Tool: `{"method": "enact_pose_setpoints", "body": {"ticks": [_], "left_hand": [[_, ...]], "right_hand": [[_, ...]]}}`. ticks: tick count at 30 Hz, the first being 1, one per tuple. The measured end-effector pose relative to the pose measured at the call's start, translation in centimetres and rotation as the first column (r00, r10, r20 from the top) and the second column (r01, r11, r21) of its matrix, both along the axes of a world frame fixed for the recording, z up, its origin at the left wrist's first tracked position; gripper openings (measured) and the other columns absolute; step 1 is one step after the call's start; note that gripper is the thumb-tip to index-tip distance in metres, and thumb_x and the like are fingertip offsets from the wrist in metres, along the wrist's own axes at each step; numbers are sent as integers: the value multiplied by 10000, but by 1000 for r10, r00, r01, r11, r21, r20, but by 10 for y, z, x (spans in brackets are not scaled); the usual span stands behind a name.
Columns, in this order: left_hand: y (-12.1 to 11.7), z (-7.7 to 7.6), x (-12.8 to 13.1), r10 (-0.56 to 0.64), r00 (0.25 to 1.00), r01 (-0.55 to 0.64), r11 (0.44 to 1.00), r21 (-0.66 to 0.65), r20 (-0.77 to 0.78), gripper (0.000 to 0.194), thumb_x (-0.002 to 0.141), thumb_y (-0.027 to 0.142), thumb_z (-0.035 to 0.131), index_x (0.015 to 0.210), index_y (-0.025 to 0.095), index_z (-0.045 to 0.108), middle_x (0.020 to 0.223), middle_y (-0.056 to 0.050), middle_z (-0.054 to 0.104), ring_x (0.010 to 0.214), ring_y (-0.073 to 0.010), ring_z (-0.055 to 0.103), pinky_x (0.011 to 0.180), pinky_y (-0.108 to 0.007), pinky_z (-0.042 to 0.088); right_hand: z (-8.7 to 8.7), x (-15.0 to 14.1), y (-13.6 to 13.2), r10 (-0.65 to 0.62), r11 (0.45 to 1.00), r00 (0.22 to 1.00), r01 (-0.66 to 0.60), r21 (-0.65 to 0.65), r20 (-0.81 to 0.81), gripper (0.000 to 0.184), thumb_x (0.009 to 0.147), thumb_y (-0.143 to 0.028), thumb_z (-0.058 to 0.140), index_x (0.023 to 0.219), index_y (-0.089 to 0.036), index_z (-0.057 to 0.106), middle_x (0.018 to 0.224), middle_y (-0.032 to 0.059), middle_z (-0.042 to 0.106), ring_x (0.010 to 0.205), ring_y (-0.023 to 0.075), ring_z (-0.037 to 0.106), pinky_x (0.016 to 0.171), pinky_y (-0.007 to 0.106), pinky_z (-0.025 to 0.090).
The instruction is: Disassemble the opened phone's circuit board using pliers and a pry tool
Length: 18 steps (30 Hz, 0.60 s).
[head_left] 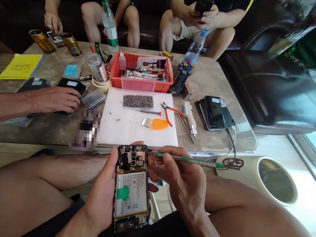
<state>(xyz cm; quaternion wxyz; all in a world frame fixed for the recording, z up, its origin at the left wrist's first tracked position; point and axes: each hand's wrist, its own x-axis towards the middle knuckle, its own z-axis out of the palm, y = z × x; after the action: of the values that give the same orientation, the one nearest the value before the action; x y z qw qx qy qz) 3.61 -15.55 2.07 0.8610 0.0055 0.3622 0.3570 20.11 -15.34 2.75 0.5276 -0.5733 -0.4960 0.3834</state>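
My left hand (100, 190) is wrapped around an opened smartphone (133, 156), its back cover off. Bare circuit boards show at its top and bottom, with a white battery (138, 193) bearing a green tab between them. Between the fingers of my right hand (183, 182) is a thin pen-like stick (198, 161), clear in the middle and green at both ends. It points left at the phone's upper right edge; whether its tip touches the phone is hidden by my fingers.
Ahead on the table, a white mat (113, 129) carries a tray of screws (138, 101), a screwdriver (149, 112), orange-handled cutters (169, 110) and an orange pick (159, 124). Behind stands a red toolbox (115, 71); phones (215, 112) are stacked right. Another person's hand (61, 99) reaches in from the left.
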Motion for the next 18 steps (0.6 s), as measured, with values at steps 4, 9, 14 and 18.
{"method": "enact_pose_setpoints", "body": {"ticks": [4, 9, 14, 18], "left_hand": [[0, 1, 1, 28, 999, -28, 999, 38, -19, 585, 842, 670, 726, 1312, 322, 722, 894, -85, 794, 741, -292, 763, 719, -428, 610], [-2, 2, 4, 49, 992, -48, 999, 10, -115, 768, 765, 721, 769, 1421, 342, 643, 924, -100, 795, 784, -334, 767, 657, -416, 607], [-7, 2, 11, 141, 979, -136, 990, 46, -144, 798, 799, 680, 770, 1478, 299, 596, 1056, -102, 793, 896, -313, 762, 791, -426, 610], [-11, -1, 17, 254, 953, -241, 966, 96, -164, 675, 873, 629, 723, 1442, 277, 637, 1231, -104, 760, 1078, -317, 726, 959, -461, 577]], "right_hand": [[0, 0, 0, -17, 999, 996, 13, 44, 91, 119, 990, -264, 617, 931, -230, 714, 764, 9, 782, 651, 166, 754, 486, 216, 566], [-1, -1, 3, -50, 997, 993, 43, 70, 103, 101, 979, -260, 622, 938, -230, 708, 751, 15, 787, 661, 177, 773, 495, 216, 590], [-3, -6, 3, -42, 999, 992, 37, 39, 116, 106, 989, -279, 620, 941, -230, 701, 744, 8, 792, 660, 180, 783, 505, 213, 611], [-6, -7, 0, -42, 999, 987, 44, -9, 154, 122, 996, -328, 635, 970, -242, 718, 768, -2, 800, 676, 180, 791, 522, 211, 627]]}}
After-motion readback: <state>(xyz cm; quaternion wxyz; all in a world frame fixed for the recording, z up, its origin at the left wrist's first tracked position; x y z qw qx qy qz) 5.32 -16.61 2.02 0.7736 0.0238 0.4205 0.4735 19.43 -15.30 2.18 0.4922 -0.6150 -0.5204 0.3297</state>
